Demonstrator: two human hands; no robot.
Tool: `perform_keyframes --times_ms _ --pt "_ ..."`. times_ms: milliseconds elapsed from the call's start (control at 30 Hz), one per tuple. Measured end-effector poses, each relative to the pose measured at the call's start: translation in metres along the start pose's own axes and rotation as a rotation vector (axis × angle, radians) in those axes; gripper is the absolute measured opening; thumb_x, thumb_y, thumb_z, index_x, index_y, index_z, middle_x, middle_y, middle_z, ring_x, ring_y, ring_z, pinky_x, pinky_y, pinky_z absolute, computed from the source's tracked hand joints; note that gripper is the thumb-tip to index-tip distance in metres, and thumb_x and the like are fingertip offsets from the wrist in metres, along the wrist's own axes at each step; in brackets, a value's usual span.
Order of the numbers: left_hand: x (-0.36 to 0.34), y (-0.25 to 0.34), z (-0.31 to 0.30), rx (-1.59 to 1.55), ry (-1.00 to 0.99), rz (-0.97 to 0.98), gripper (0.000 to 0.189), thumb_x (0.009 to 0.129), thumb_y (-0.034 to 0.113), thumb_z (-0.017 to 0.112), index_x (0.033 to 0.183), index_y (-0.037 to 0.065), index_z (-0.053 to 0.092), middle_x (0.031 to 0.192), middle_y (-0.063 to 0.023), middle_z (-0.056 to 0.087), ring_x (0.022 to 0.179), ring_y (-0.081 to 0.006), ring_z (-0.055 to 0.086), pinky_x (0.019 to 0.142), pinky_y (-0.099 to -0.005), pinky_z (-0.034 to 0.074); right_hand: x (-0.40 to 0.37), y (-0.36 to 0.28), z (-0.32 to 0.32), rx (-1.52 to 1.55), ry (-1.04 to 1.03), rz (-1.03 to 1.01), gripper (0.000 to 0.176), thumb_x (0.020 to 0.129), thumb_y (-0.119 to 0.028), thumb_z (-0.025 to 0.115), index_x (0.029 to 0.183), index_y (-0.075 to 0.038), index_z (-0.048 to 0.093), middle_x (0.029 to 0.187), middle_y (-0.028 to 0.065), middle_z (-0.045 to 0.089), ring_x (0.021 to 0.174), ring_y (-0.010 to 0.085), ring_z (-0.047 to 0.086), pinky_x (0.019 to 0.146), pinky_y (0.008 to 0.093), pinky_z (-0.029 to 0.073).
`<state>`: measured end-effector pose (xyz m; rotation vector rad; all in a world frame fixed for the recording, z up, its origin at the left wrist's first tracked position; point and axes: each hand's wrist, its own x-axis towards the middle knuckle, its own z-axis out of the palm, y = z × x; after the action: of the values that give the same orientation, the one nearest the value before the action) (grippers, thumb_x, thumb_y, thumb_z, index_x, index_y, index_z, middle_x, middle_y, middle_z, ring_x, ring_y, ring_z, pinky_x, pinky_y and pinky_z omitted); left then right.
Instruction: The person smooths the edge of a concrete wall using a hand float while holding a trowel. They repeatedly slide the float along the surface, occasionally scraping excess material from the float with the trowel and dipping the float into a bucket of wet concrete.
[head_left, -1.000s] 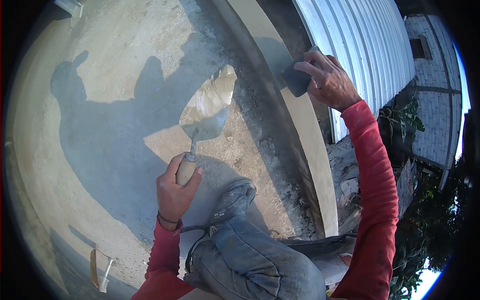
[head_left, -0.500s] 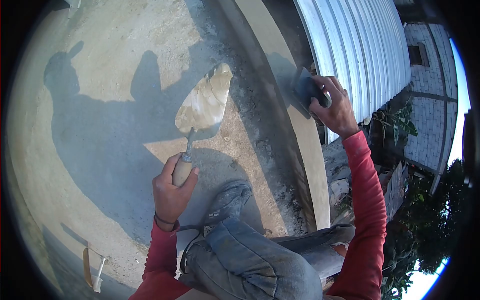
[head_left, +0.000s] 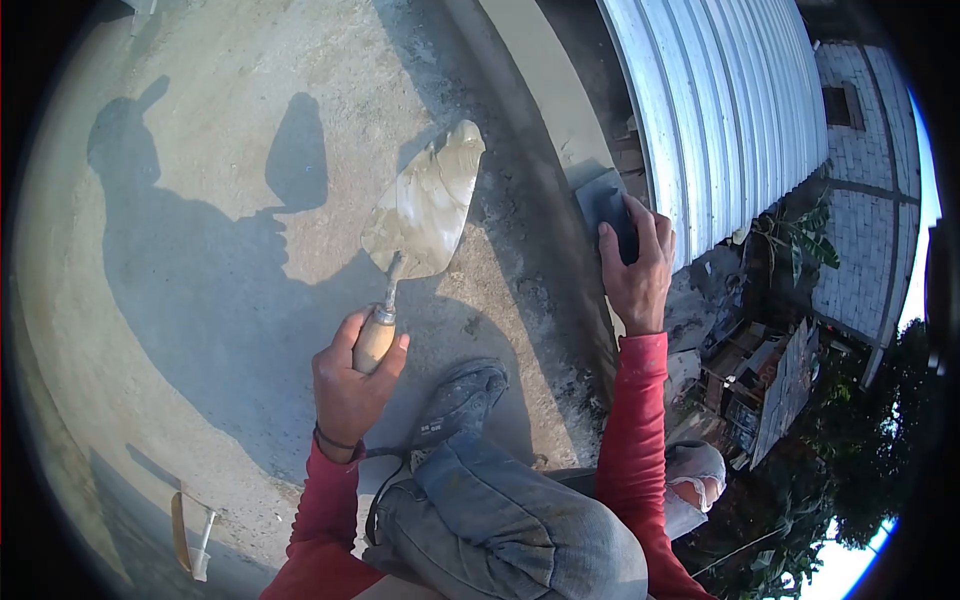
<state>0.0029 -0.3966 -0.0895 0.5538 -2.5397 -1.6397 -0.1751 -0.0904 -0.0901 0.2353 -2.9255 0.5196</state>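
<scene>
My left hand (head_left: 355, 380) is wrapped round the wooden handle of a pointing trowel (head_left: 425, 205). Wet, grey-brown mortar is smeared on its blade, with a lump near the tip. Over on the right, my right hand (head_left: 640, 260) grips a dark hand float (head_left: 610, 205). The float lies against the top of a low wall ledge (head_left: 545, 80), which has a smooth plastered face. Part of the float's handle is hidden by my fingers.
Corrugated metal roofing (head_left: 720, 110) borders the ledge on the right. The rough concrete floor (head_left: 230, 400) spreads left, holding a white-handled tool (head_left: 203, 548) at lower left. My shoe (head_left: 460, 400) is near the ledge. Beyond it are a block wall (head_left: 860, 230) and plants.
My right hand has brought the float down flatter onto the ledge, and its forearm has swung left. The trowel in my left hand has shifted slightly right.
</scene>
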Motion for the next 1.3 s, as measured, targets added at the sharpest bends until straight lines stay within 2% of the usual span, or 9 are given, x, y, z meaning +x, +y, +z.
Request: perform_keyframes --times_ms 67,233,333,400,500,733,967,1067,1300 --pt "-0.001 0.002 0.003 -0.067 -0.035 -0.127 0.037 0.093 0.005 0.080 0.127 -0.003 0.069 0.104 -0.0087 0.076 0.090 -0.0105 0.064 0.082 -0.0294 0.055 0.018 -0.003 0.019 0.016 0.051 -0.018 0.047 0.096 -0.031 0.078 0.137 -0.012 0.069 0.121 0.0133 0.065 0.113 0.0346 0.061 0.100 0.0494 0.047" --pt "0.000 0.011 0.008 -0.015 -0.056 -0.125 0.039 0.092 0.008 0.082 0.126 -0.003 0.069 0.098 -0.0121 0.077 0.085 -0.0134 0.069 0.078 -0.0319 0.058 0.172 -0.038 0.090 0.025 0.263 -0.175 0.050 0.097 -0.045 0.075 0.131 -0.009 0.071 0.126 0.0144 0.066 0.119 0.0369 0.059 0.103 0.0502 0.046" --pt "0.003 0.015 -0.001 0.023 -0.052 -0.090 0.040 0.090 0.010 0.084 0.125 -0.004 0.069 0.093 -0.0160 0.078 0.081 -0.0169 0.074 0.075 -0.0342 0.060 0.147 -0.025 0.071 0.038 0.205 -0.180 0.051 0.096 -0.044 0.076 0.131 -0.007 0.071 0.125 0.0150 0.067 0.118 0.0379 0.059 0.103 0.0498 0.047" --pt "0.002 0.011 0.000 0.014 -0.055 -0.104 0.040 0.091 0.010 0.084 0.125 -0.004 0.069 0.093 -0.0159 0.078 0.081 -0.0175 0.075 0.075 -0.0341 0.060 0.072 -0.011 0.036 0.079 0.109 -0.057 0.047 0.094 -0.035 0.081 0.130 -0.005 0.070 0.124 0.0148 0.066 0.113 0.0372 0.061 0.102 0.0488 0.050" --pt "-0.003 0.000 0.000 -0.028 -0.039 -0.094 0.036 0.093 0.007 0.080 0.126 -0.003 0.069 0.099 -0.0078 0.074 0.087 -0.0106 0.063 0.080 -0.0290 0.055 -0.016 0.000 0.005 0.029 0.111 0.060 0.047 0.094 -0.030 0.082 0.131 -0.004 0.069 0.123 0.0150 0.066 0.114 0.0356 0.061 0.101 0.0478 0.050" --pt "0.003 0.019 0.008 0.025 -0.064 -0.130 0.035 0.093 0.009 0.081 0.124 -0.003 0.069 0.093 -0.0094 0.075 0.081 -0.0107 0.063 0.076 -0.0307 0.056 0.148 -0.045 0.074 0.014 0.250 -0.086 0.049 0.096 -0.040 0.077 0.127 -0.003 0.070 0.125 0.0162 0.066 0.117 0.0393 0.061 0.103 0.0493 0.051" --pt "0.005 0.021 0.013 -0.023 -0.115 -0.092 0.035 0.092 0.010 0.083 0.122 -0.004 0.070 0.092 -0.0117 0.076 0.082 -0.0104 0.067 0.076 -0.0299 0.056 0.012 -0.008 0.005 -0.043 0.150 0.080 0.046 0.094 -0.032 0.081 0.129 -0.004 0.069 0.121 0.0133 0.065 0.113 0.0338 0.064 0.094 0.0461 0.056" --pt "0.002 0.020 0.021 -0.022 -0.137 0.012 0.036 0.091 0.011 0.084 0.122 -0.003 0.070 0.091 -0.0129 0.076 0.082 -0.0123 0.070 0.075 -0.0306 0.057 0.017 -0.032 -0.023 0.209 0.187 0.087 0.044 0.094 -0.026 0.083 0.129 -0.003 0.069 0.119 0.0134 0.066 0.109 0.0326 0.066 0.093 0.0436 0.056" --pt "0.000 0.026 0.032 0.010 -0.115 0.125 0.037 0.090 0.010 0.084 0.122 -0.003 0.070 0.092 -0.0170 0.077 0.080 -0.0225 0.077 0.073 -0.0332 0.059 0.045 -0.056 -0.024 0.305 0.156 -0.050 0.047 0.091 -0.027 0.087 0.127 -0.004 0.069 0.117 0.0117 0.066 0.106 0.0305 0.067 0.091 0.0413 0.057"
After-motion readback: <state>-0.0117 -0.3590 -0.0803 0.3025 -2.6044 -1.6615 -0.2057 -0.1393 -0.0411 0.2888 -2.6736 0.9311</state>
